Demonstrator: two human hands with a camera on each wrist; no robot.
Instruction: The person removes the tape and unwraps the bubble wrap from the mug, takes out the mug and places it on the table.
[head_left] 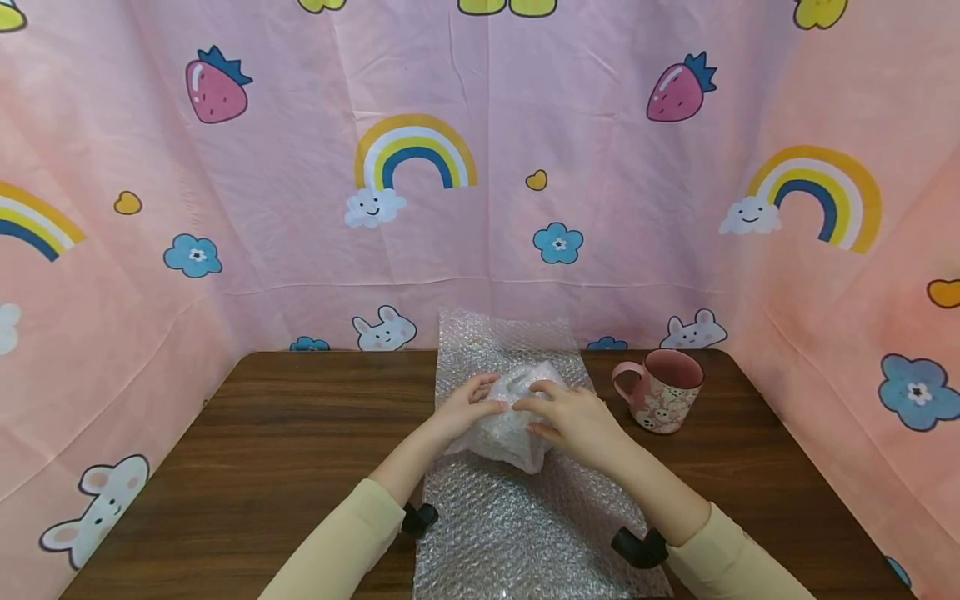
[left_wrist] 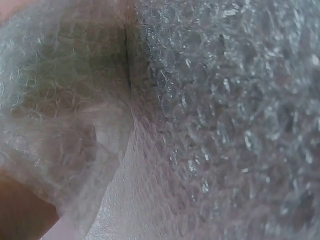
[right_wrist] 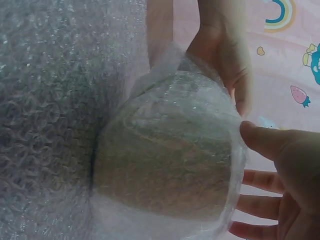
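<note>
A bundle in bubble wrap (head_left: 504,440) sits on a long bubble wrap sheet (head_left: 517,529). Through its layers in the right wrist view, a greenish and brown rounded object (right_wrist: 170,165) shows dimly; its kind is hidden. My left hand (head_left: 459,412) holds the bundle's left side, fingers bent over its top. On the other side my right hand (head_left: 581,423) grips it, thumb and fingers spread along the wrap. The left wrist view is filled by wrap, with part of a hand (left_wrist: 25,212) at the lower left.
To the right of the sheet stands a pink mug (head_left: 666,398) with a patterned side, its handle towards the bundle. The brown wooden table (head_left: 300,450) carries everything. A pink printed cloth (head_left: 300,250) encloses the back and sides, and the sheet's far end rises against it.
</note>
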